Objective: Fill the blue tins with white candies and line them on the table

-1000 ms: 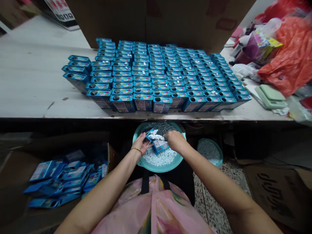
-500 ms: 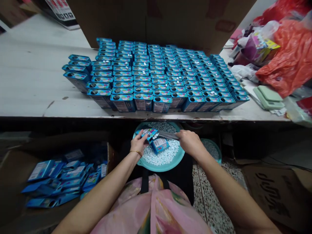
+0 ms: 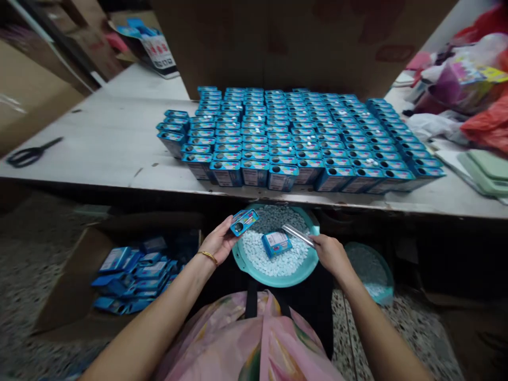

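Observation:
My left hand (image 3: 219, 241) holds a blue candy box (image 3: 244, 222) above the left rim of a turquoise basin (image 3: 243, 264). The box's round dark opening faces up. White pellets (image 3: 257, 254) fill much of the basin, and another blue box (image 3: 277, 242) lies on them. My right hand (image 3: 328, 251) is closed round the end of a shiny metal scoop (image 3: 298, 235), whose tip reaches over the pellets at the basin's right side.
Rows of upright blue boxes (image 3: 254, 153) stand on the white table (image 3: 107, 148). Black scissors (image 3: 34, 153) lie at its left. A cardboard carton (image 3: 75, 286) holds more blue boxes below. A second basin (image 3: 387, 296) sits at the right, under green scales (image 3: 484, 166).
The view has swung left. My left hand has drawn its box back from the scoop and turned the top upward. The scoop no longer reaches the box's opening.

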`<action>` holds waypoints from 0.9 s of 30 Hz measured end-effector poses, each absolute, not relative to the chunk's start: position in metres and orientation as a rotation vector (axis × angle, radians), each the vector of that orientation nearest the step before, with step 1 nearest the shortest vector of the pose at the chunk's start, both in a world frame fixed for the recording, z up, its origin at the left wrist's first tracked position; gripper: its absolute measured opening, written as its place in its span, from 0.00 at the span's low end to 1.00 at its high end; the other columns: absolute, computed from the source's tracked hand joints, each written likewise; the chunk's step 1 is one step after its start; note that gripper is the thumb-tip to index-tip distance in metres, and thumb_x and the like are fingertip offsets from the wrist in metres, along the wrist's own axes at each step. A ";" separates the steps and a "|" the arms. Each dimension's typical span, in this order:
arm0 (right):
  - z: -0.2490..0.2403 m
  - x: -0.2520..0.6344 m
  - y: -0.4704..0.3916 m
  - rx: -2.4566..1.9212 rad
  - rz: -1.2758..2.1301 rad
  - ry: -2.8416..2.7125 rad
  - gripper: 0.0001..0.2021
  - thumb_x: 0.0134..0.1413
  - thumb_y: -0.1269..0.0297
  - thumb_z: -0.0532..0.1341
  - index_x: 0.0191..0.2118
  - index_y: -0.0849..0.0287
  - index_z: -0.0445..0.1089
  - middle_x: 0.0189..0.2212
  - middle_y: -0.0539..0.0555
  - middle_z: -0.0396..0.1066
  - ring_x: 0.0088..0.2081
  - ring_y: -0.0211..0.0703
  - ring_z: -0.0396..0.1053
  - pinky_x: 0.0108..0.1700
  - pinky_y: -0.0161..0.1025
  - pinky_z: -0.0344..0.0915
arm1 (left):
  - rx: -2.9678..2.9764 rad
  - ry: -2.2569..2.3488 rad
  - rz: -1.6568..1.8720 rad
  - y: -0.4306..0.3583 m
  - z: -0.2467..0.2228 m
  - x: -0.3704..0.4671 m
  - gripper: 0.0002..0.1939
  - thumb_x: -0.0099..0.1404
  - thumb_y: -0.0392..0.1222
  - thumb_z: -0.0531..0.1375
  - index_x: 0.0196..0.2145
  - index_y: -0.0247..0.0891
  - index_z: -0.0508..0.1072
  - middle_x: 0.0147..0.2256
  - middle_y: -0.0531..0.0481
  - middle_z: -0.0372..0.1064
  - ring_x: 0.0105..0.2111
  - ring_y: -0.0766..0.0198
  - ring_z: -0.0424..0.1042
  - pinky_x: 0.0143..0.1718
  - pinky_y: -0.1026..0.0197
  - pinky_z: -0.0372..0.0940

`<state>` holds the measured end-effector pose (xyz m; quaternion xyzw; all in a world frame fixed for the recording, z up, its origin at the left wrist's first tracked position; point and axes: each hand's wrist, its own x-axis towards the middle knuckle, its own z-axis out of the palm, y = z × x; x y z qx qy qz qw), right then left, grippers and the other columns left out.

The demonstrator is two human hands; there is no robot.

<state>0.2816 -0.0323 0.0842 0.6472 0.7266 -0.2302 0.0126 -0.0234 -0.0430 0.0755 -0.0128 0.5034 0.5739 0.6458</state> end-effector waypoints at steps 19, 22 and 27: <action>0.018 0.298 -0.044 2.028 -0.963 2.216 0.18 0.49 0.62 0.48 0.44 0.48 0.70 0.40 0.52 0.72 0.43 0.48 0.68 0.41 0.37 0.62 | 0.032 1.446 1.380 0.055 0.146 -0.257 0.10 0.55 0.33 0.56 0.36 0.31 0.70 0.26 0.41 0.70 0.20 0.61 0.70 0.11 0.68 0.63; 0.015 0.293 -0.045 2.054 -0.992 2.178 0.18 0.48 0.63 0.49 0.42 0.46 0.71 0.39 0.51 0.72 0.43 0.48 0.68 0.41 0.37 0.62 | -0.010 1.437 1.396 0.077 0.151 -0.268 0.10 0.56 0.32 0.54 0.36 0.29 0.69 0.25 0.41 0.68 0.18 0.63 0.69 0.12 0.68 0.62; 0.020 0.280 -0.042 2.029 -0.989 2.158 0.19 0.50 0.63 0.47 0.44 0.50 0.69 0.41 0.53 0.71 0.45 0.48 0.67 0.43 0.38 0.61 | 0.010 1.435 1.459 0.130 0.145 -0.258 0.12 0.59 0.38 0.53 0.41 0.32 0.66 0.29 0.43 0.67 0.24 0.63 0.70 0.19 0.64 0.67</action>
